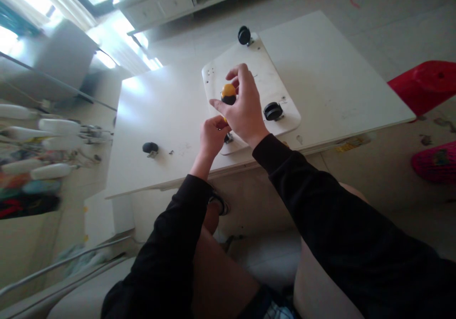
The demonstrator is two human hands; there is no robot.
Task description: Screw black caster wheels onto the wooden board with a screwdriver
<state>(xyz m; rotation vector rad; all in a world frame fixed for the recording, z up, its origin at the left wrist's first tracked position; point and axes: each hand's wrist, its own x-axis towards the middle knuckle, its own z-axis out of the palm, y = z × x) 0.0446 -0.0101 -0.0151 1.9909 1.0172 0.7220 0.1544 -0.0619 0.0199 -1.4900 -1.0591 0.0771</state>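
Note:
A screwdriver with a yellow and black handle (228,92) stands over the near left corner of a white board (245,72). Loosely curled around that handle is my right hand (245,103), its thumb along the black part. My left hand (212,136) is closed in a pinch lower down, where a bit of yellow shows; its fingertips are partly hidden. Below them, a metal caster fitting (228,138) shows at the board's corner. Two black casters stand on the board, one at the far corner (244,35) and another at the near right (273,111).
A loose black caster (150,147) lies on the white table (171,105), beside a small dark screw-like piece (171,152). To the right is a red plastic object (423,86). A white cabinet (160,5) stands beyond the table. My legs are under its near edge.

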